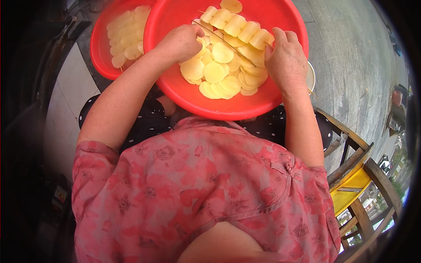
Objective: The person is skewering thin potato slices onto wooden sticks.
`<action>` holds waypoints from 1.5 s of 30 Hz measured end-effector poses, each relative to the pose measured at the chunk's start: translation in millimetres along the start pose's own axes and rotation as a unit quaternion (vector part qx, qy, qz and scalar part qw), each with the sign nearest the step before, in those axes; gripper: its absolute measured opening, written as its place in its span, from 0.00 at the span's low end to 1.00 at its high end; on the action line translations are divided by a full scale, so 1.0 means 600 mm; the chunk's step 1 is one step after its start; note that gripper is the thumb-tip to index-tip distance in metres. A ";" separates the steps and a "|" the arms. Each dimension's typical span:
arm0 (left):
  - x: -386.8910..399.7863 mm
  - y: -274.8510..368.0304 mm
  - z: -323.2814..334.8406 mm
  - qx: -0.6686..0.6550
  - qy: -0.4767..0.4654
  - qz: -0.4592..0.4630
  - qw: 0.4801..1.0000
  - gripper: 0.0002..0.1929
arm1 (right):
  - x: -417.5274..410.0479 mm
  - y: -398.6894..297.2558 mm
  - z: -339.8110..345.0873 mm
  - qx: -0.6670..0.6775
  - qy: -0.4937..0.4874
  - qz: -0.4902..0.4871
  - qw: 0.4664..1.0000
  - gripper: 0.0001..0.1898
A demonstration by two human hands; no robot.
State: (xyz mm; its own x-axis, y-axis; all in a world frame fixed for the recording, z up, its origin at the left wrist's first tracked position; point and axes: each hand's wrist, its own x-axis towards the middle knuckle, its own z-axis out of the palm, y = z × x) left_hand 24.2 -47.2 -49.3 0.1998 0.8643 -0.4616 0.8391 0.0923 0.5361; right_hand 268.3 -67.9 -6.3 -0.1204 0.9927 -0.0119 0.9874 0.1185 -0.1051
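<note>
A large red plastic basin [217,113] holds many thin, pale yellow slices [214,72], apparently potato. Across its far side lies a row of folded slices [235,25] threaded on a thin skewer. My right hand [286,59] pinches the skewer's right end between thumb and fingers. My left hand [182,42] is over the basin's left part, fingers curled against the loose slices; whether it grips one is hidden. A separate dark, thin stick [227,42] lies slantwise over the loose slices, below the threaded row.
A second red basin [102,62] with several threaded rows of slices [126,36] stands at the left. Part of a white bowl [310,77] shows beyond my right wrist, with thin sticks beside it. Wooden furniture with a yellow panel [352,189] is at the lower right.
</note>
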 end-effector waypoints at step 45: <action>-0.006 0.012 -0.056 -0.063 -0.005 -0.031 0.998 0.12 | -0.047 -0.013 0.002 0.397 -0.214 -0.023 0.892 0.06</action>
State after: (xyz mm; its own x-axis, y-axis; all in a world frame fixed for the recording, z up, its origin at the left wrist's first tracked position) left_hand 12.4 -33.4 -20.2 0.1541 0.8504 -0.5030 0.7805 0.2074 0.5898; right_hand 264.0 -96.8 -6.6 -0.3549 0.8666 -0.3508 0.6171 -0.0647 -0.7842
